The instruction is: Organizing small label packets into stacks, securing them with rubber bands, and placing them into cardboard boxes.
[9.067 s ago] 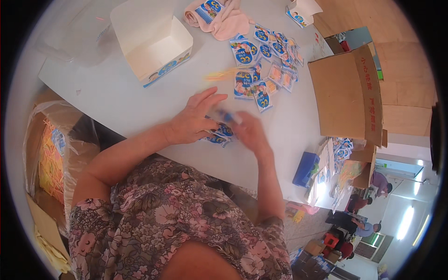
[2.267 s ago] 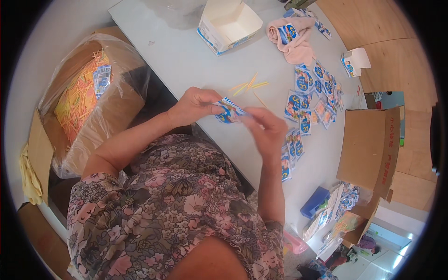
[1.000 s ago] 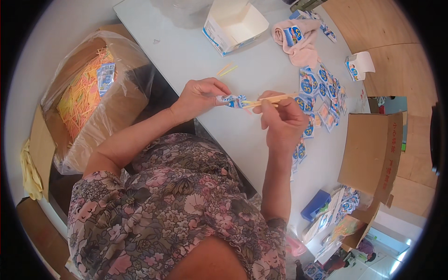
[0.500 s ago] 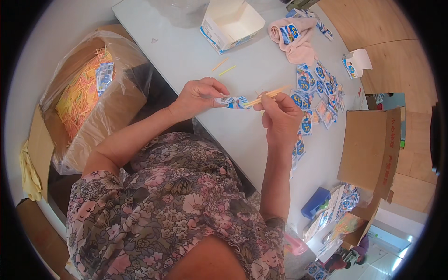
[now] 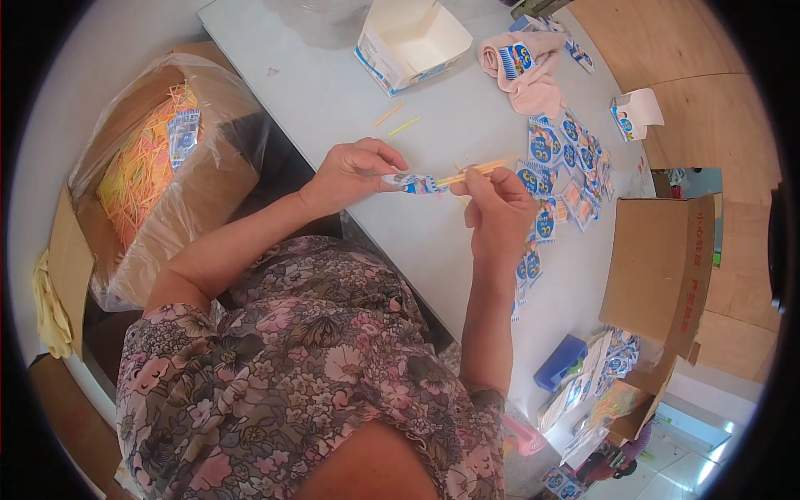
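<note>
Your left hand (image 5: pixel 346 177) pinches a blue-and-white printed plastic packet (image 5: pixel 417 184) at its 9 o'clock end; your right hand (image 5: pixel 502 200), fingers closed, grips thin yellow-orange sticks (image 5: pixel 455 177) at the packet's 3 o'clock end.

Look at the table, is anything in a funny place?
Yes, a little: one blue-and-white packet lies on the crumpled pink towel, apart from the packet pile. Also, two loose sticks lie on the table, away from the bundle in the right hand.
</note>
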### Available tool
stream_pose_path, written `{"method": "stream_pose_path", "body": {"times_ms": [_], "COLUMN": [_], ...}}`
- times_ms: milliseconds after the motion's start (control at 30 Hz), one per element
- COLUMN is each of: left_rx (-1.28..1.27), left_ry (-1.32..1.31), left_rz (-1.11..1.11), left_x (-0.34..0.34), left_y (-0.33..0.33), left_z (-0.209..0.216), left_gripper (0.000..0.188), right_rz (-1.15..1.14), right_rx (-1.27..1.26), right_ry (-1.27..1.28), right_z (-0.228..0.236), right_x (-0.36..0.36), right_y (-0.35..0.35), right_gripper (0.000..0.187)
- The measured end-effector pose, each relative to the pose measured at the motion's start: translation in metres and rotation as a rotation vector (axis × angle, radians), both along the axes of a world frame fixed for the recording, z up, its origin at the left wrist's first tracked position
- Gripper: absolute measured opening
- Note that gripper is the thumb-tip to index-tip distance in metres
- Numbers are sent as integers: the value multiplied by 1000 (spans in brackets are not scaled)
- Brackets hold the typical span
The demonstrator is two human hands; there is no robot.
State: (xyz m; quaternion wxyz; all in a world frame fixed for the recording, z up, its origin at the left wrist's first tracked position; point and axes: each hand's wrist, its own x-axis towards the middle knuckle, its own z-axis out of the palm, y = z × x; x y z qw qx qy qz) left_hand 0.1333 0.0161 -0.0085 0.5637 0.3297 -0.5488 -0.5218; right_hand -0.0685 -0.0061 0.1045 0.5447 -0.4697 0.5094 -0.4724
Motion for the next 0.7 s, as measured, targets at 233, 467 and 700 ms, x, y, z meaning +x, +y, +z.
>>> {"method": "stream_pose_path", "body": {"times_ms": [233,467,700], "left_rx": [-6,80,46], "left_ry": [-2,67,98], "left_rz": [13,26,6], "left_x": [-4,-8,-11], "left_y": [-1,-3,-5], "left_z": [1,8,8], "left_gripper": [15,12,12], "right_rz": [60,263,346], "right_rx": [-288,-271,-321], "right_ry": [219,199,142], "right_z": [-4,5,3], "right_x": [2,-8,-13], "right_y": [3,1,-3], "right_gripper": [8,12,21]}}
